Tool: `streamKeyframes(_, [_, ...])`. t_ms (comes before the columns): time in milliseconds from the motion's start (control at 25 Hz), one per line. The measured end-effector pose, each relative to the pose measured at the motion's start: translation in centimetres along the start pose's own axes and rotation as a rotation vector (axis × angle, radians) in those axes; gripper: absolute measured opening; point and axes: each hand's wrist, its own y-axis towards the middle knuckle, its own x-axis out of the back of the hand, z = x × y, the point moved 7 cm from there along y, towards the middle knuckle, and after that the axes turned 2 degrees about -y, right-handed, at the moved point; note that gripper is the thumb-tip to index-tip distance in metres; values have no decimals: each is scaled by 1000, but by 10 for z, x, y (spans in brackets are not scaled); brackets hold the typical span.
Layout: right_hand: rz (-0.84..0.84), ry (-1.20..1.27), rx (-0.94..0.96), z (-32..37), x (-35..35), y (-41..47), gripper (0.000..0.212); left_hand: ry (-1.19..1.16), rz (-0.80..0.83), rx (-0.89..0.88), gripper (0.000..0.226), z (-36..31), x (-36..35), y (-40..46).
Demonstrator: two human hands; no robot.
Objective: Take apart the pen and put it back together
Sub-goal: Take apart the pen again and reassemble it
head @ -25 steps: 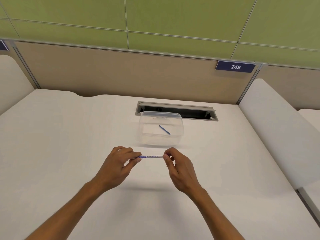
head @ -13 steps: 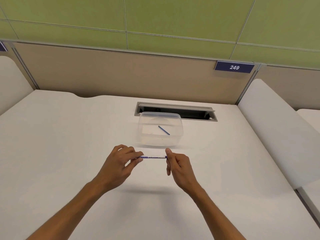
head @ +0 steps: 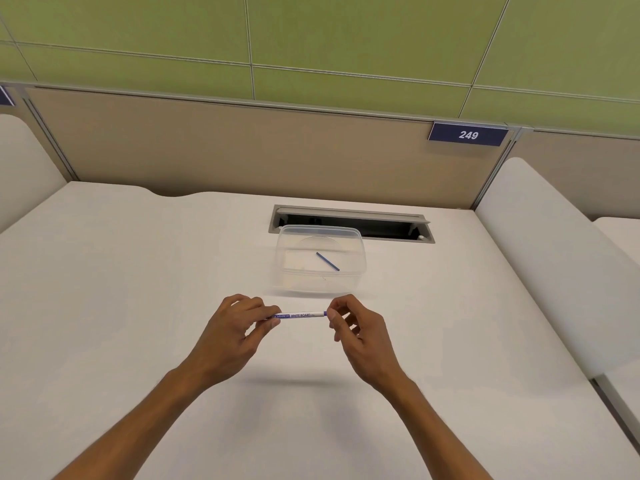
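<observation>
So the slim white whiteboard marker pen with blue lettering [head: 300,315] is held level in the air over the near-middle of the white desk [head: 138,306], well clear of the surface. The left hand [head: 235,336] is pinched shut on one end of it, fingers wrapped around so I can't see what's under them. The right hand [head: 358,332] has its fingertips closed on the other end, where a bit of blue plastic peeks out, probably an end plug or cap.

Progress-wise, I'd guess it's partway. A thin blue stick [head: 327,261], looks like a refill or inner piece though I can't be sure it belongs to this pen, lies at a slant inside the clear plastic tub [head: 287,271] toward the far edge of the desk. So something is likely already out, and the right hand seems to be working on the end piece. Whether it's coming off or going on, can't tell. Reassembly is not finished as long as that stick sits in the tub.

Behind the tub there's a grey cable slot [head: 381,232] at the far edge, then a beige partition [head: 207,150] with a dark blue "249" tag [head: 468,134] and green wall panels [head: 346,36] above.
</observation>
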Motion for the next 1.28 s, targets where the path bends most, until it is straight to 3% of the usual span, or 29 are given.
streamKeyframes(280, [18,-162,84,6,-2,-4,19,-32,-19,-9,23,-2,0,0])
streamKeyframes(600, [106,183,-118,-5,-12,-1,56,41,-20,-75,27,-11,2,1])
streamKeyframes(920, [36,3,17,-2,-5,-4,17,62,-8,-56,28,-8,0,0])
streamKeyframes(1160, [30,-26,40,0,-5,-5,21,10,-30,-28,27,-6,1,0])
streamKeyframes(1280, [68,89,-14,-2,-9,-6,32,13,-27,-36,27,-7,1,-1])
